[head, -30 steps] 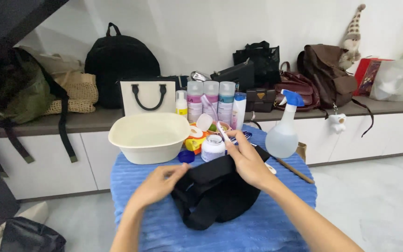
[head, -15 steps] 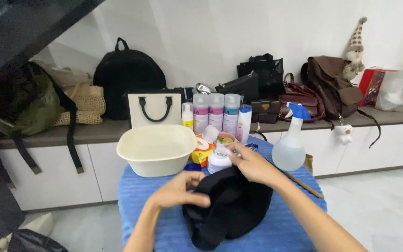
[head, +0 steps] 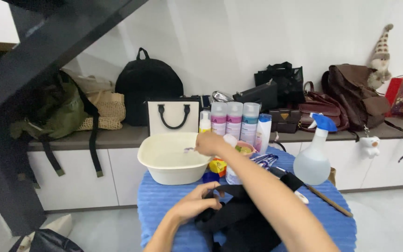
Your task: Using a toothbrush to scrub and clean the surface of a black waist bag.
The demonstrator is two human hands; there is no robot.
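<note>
My right hand [head: 209,143] reaches forward over the rim of a cream plastic basin [head: 157,164], fingers closed on a small thin object [head: 189,150] whose tip points over the basin. My left hand [head: 196,203] rests lower down, fingers curled on the edge of a black fabric bag [head: 243,224] lying on the round table with a blue ribbed cover [head: 162,205]. My right forearm crosses above the bag.
A clear spray bottle with a blue trigger [head: 313,161] stands at the table's right, with three tall bottles [head: 234,120] and small jars behind the basin. A wooden stick [head: 330,201] lies at the right edge. Backpacks and handbags line the shelf [head: 117,136] behind.
My right hand has left the bag and moved forward and left to the basin, carrying the thin object. My left hand stays on the bag. The view has shifted left.
</note>
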